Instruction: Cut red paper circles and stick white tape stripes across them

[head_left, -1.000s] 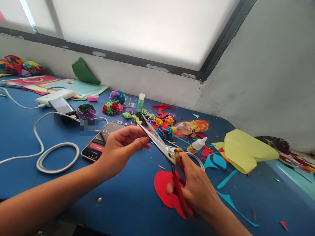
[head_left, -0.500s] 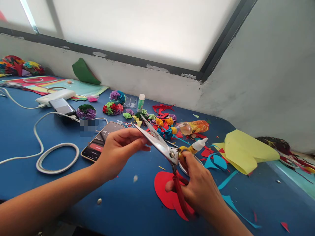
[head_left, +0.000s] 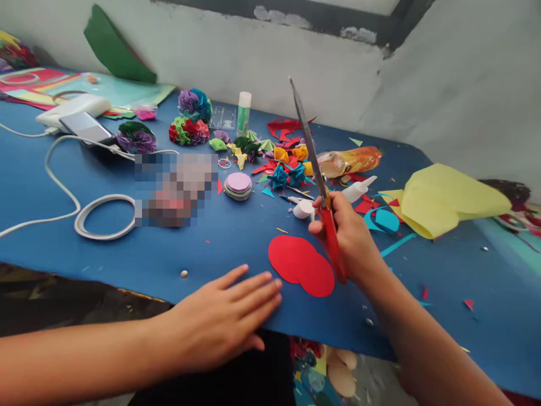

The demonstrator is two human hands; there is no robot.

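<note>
On the blue table (head_left: 127, 259), the right grip (head_left: 353, 234) grasps red scissors (head_left: 310, 146) just beside the red paper (head_left: 300, 265), blades pointing away, maybe to keep the tips off it. The left grip (head_left: 220, 316) is let go, fingers spread near the red paper. Past the red paper are big yellow paper (head_left: 443, 197), an orange bottle (head_left: 357, 160), a glue bottle (head_left: 359, 189) and stacked paper rounds (head_left: 238, 183), with scraps (head_left: 287, 125) crowding that side.

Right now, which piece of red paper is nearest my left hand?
The big red piece with two rounded lobes, by the fingertips of your left hand; other red scraps are smaller and farther.
</note>
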